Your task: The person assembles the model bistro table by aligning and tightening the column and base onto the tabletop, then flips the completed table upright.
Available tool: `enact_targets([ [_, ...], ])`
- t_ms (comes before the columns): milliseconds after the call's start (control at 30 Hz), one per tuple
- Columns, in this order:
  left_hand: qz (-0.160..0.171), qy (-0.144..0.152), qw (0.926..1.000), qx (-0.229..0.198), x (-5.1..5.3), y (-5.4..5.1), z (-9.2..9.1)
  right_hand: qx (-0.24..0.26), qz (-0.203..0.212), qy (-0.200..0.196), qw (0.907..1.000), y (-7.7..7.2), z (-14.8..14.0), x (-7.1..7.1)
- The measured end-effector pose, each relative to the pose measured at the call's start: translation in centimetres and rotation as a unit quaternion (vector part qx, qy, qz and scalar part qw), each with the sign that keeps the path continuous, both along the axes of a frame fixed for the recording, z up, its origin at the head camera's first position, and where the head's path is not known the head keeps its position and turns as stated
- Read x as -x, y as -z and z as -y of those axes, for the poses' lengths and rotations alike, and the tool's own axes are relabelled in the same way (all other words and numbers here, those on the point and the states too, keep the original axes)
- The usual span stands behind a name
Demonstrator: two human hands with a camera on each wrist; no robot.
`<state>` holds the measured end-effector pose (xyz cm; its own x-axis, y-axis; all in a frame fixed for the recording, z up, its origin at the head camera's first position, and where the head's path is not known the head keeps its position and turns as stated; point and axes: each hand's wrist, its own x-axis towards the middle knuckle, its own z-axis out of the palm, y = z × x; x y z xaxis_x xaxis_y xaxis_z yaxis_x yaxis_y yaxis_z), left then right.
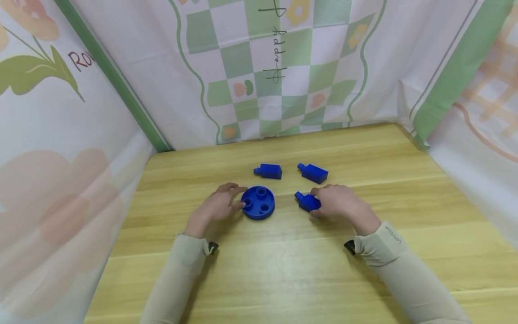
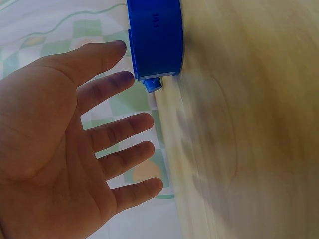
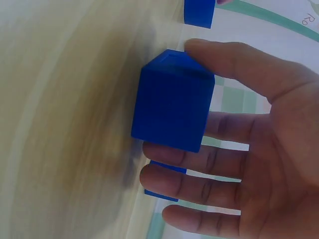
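A round blue base with several raised sockets lies flat on the table. My left hand is at its left edge, fingers spread and fairly straight, thumb and index finger at the rim. In the left wrist view the base's side wall stands just beyond those fingertips. My right hand pinches a blue bottle-shaped piece between thumb and fingers, its ridged neck pointing left. The flat bottom of this piece faces the right wrist camera. The piece is low, at the table; whether it touches is hard to tell.
Two more blue bottle-shaped pieces lie behind: one beyond the round base, another beyond my right hand. The wooden table ends at a patterned curtain at the back, with more curtain on both sides.
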<state>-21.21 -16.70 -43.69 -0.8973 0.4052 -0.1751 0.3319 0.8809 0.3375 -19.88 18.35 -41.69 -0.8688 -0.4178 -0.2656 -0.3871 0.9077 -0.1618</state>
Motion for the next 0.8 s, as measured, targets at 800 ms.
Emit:
enact_targets([
  [800,0.015,0.012,0.9998,0.007,-0.05,0.15,-0.13,0.036,-0.054,0.000,0.9979,0.16,-0.29,-0.21],
])
